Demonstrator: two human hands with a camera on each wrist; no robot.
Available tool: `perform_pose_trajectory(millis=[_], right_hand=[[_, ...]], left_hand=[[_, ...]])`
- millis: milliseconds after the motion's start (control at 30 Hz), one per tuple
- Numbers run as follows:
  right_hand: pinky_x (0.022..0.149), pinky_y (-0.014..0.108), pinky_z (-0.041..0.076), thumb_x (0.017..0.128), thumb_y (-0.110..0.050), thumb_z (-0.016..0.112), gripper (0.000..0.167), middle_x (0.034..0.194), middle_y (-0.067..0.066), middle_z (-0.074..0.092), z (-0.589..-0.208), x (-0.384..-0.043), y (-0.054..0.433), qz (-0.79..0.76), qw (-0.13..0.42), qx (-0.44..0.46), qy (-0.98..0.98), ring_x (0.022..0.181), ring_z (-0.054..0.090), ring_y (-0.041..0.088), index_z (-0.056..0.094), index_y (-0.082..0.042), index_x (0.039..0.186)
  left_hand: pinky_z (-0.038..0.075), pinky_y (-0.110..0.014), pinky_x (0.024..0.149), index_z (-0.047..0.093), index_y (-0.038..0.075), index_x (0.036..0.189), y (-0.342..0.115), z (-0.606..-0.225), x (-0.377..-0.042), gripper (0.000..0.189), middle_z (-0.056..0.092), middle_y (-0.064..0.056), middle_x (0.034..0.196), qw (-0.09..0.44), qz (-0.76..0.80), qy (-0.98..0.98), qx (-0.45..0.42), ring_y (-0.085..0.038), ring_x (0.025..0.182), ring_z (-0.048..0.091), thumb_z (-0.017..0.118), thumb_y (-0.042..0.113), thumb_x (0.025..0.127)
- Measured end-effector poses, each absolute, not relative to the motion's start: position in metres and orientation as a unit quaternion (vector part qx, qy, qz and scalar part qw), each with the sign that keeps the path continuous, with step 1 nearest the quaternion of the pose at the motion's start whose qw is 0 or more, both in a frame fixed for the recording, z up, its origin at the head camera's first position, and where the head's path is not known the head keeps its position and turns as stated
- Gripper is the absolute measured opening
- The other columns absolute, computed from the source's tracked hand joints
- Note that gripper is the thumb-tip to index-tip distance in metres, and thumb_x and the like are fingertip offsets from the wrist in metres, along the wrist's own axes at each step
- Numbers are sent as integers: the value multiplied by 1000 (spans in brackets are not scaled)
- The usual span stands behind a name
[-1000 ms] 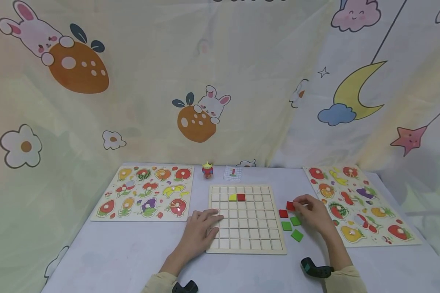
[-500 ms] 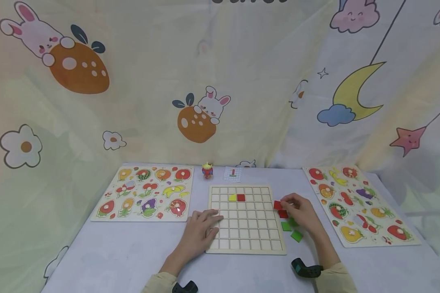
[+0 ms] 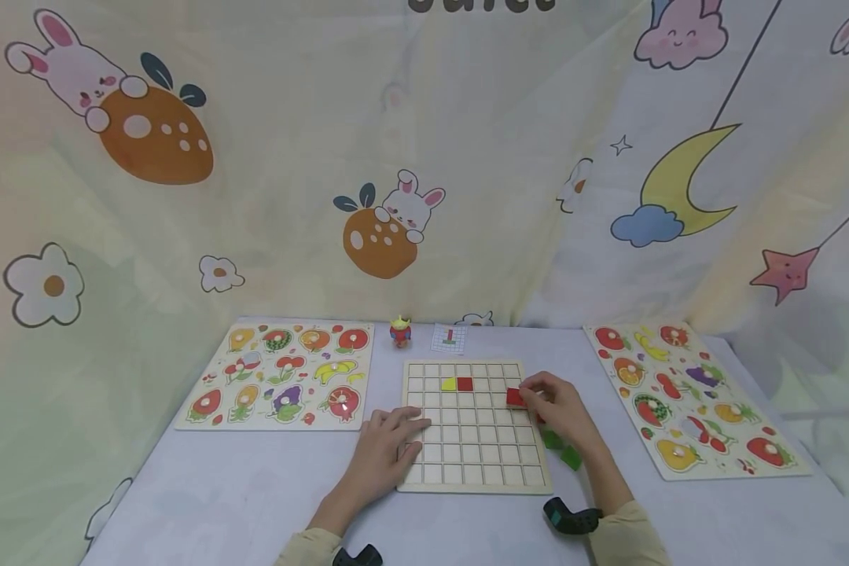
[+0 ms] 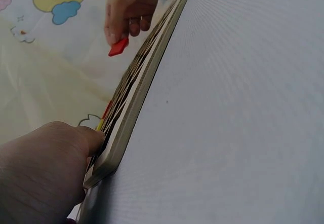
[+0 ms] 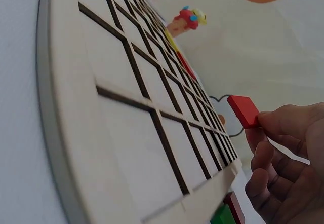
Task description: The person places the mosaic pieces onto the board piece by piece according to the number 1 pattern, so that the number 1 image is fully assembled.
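My right hand (image 3: 559,405) pinches a red square tile (image 3: 515,398) between thumb and fingertips, above the right columns of a wooden grid board (image 3: 475,487). In the right wrist view the tile (image 5: 244,111) is held raised and tilted over the board's far side. My left hand (image 3: 385,444) rests on the board's left edge with fingers spread; its thumb (image 4: 91,139) touches the rim in the left wrist view. A yellow tile (image 3: 449,384) and another red tile (image 3: 464,384) sit side by side in the board's second row.
Green tiles (image 3: 571,457) lie beside the board's right edge, partly hidden by my right hand. Fruit puzzle boards stand at left (image 3: 272,373) and right (image 3: 686,401). Behind the grid are a small toy figure (image 3: 400,332) and a pattern card (image 3: 449,338).
My right hand has carried the red tile leftward from the loose tiles to over the board's right side. The left hand has stayed at the board's left edge.
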State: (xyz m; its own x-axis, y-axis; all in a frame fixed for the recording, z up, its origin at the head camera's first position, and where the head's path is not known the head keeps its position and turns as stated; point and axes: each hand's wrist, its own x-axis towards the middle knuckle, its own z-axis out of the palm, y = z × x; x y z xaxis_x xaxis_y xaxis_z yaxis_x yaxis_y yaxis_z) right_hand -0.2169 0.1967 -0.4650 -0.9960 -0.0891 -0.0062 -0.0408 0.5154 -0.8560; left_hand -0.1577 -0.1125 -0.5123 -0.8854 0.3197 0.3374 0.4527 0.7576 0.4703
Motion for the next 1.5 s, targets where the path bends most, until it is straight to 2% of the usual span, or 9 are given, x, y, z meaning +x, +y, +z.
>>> perform_pose_trajectory(millis=[300,600,1033,1500], right_hand=[[62,23,43,90,-29,64,25,96,9,67,-466,-222,179,-487,10,-61,871,73,57,15,64,-8,103],[55,24,43,90,-23,65,18,93,9,67,-467,-226,167,-502,19,-78,861,66,54,16,64,-9,100],[63,24,45,89,-18,64,9,89,3,68,-471,-229,148,-472,9,-107,875,70,56,14,65,-13,97],[67,26,44,88,-20,66,6,86,-3,66,-471,-229,133,-437,15,-85,895,71,56,12,65,-17,93]], left_hand=[[28,-28,75,62,31,122,-113,-510,-157,33,54,9,132,119,-280,-929,-209,-7,97,40,62,30,89],[29,-29,75,63,30,122,-112,-508,-156,32,55,7,132,121,-280,-928,-213,-9,98,41,63,29,89],[29,-29,75,63,30,122,-112,-508,-156,32,55,8,131,120,-278,-929,-211,-9,98,41,62,29,90],[29,-29,75,62,31,122,-112,-510,-156,33,54,9,132,121,-272,-931,-210,-8,98,41,62,30,90]])
